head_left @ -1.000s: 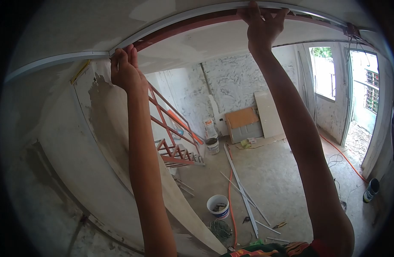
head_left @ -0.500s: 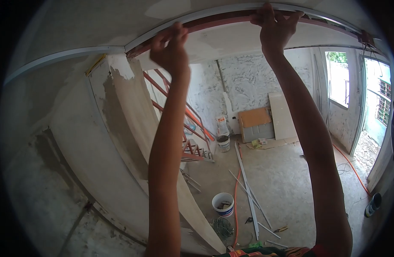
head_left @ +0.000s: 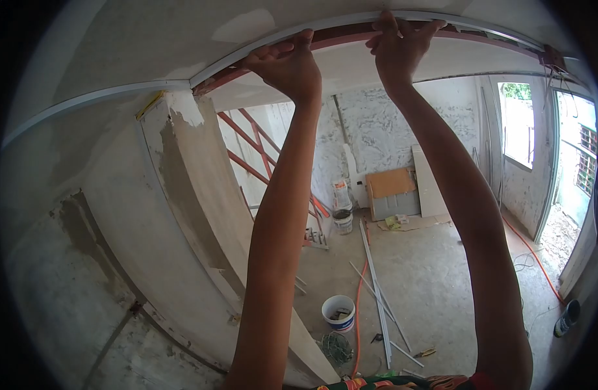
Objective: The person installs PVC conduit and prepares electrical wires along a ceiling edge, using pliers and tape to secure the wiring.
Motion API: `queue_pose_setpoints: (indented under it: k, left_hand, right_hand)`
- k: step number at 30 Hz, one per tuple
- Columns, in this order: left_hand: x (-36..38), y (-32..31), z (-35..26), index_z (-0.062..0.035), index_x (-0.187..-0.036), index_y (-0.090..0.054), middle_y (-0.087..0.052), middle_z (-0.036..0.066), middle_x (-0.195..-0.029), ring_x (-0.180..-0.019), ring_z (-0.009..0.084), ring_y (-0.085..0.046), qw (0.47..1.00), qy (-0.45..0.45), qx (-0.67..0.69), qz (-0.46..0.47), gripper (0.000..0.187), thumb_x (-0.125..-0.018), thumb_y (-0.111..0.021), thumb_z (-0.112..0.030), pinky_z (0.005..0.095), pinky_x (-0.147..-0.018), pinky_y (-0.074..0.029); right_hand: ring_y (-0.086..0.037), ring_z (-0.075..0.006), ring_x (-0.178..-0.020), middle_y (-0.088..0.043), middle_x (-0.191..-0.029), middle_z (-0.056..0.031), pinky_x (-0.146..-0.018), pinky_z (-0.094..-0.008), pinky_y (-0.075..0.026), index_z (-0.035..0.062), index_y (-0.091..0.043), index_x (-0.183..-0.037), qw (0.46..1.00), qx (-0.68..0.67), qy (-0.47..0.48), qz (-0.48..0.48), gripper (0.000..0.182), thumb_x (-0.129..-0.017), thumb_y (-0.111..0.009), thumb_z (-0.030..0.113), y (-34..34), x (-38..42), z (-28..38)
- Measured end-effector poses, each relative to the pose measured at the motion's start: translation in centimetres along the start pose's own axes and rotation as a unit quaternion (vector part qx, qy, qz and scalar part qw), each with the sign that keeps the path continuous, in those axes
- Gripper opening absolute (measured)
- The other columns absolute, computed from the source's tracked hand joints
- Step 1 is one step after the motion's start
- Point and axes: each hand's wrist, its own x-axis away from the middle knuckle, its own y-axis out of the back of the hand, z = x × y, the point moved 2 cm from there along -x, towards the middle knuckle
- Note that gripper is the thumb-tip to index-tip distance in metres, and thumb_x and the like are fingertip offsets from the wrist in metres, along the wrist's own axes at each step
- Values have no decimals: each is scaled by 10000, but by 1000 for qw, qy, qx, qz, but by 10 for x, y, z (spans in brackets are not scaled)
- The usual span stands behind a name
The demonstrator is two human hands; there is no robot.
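Overhead, a pale metal strip (head_left: 273, 40) curves along the ceiling edge, with a red-brown beam (head_left: 341, 37) just beneath it. My left hand (head_left: 289, 65) is raised to the strip's left part, its fingers bent against the strip and beam. Farther right, my right hand (head_left: 401, 49) reaches up with fingers apart, its fingertips touching the strip and the beam. Neither hand shows a separate object in it. A second pale strip (head_left: 97, 95) meets the first at the corner above the wall column.
Below lie metal strips (head_left: 377, 299), an orange hose (head_left: 358, 312), a white bucket (head_left: 338, 313), pliers (head_left: 426, 352) and tangled wire (head_left: 336, 348). Boards (head_left: 393, 195) lean on the back wall. Red stair railings (head_left: 256, 146) stand left of centre; a doorway (head_left: 572, 162) opens at right.
My left hand has moved right along the strip and now presses its fingers to it. My right hand appears slightly lower and farther left, as the view has shifted a little.
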Motion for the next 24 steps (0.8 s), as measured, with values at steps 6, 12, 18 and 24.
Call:
queue_pose_setpoints:
  k: [6, 12, 18, 24]
  left_hand:
    - [18, -13, -2, -6, -1053, -412, -522, 67, -850, -755, 157, -540, 997, 11, -74, 27, 479, -755, -771, -113, 269, -641, -461]
    - [42, -40, -11, 50, -1085, -393, -451, 128, -1023, -930, 200, -495, 998, -14, -52, 42, 642, -713, -821, -252, 315, -766, -447]
    - [39, -53, -9, 58, -1090, -324, -356, 134, -1053, -982, 220, -420, 999, -10, -50, 11, 772, -672, -847, -326, 367, -873, -384]
    - [39, -54, -12, 70, -1069, -309, -323, 131, -1045, -949, 213, -441, 997, -11, -72, 30, 839, -658, -836, -438, 313, -785, -504]
  right_hand:
    - [-566, -131, -477, -640, -778, -129, -412, -241, -463, 19, 238, -1397, 999, -42, -26, -19, 933, -909, -556, 71, 2, 0, -6]
    - [-591, -142, -509, -635, -805, -138, -427, -247, -472, 18, 191, -1418, 998, -28, -47, -28, 927, -898, -574, 78, 7, 2, 7]
    - [-634, -150, -566, -654, -868, -136, -473, -252, -496, -66, -229, -1375, 998, -6, -6, -56, 621, -910, -584, 144, 33, -3, -2]
    - [-676, -187, -676, -668, -825, -148, -610, -271, -575, -118, -588, -997, 984, -112, 17, -136, 262, -870, -643, 104, 82, -42, -16]
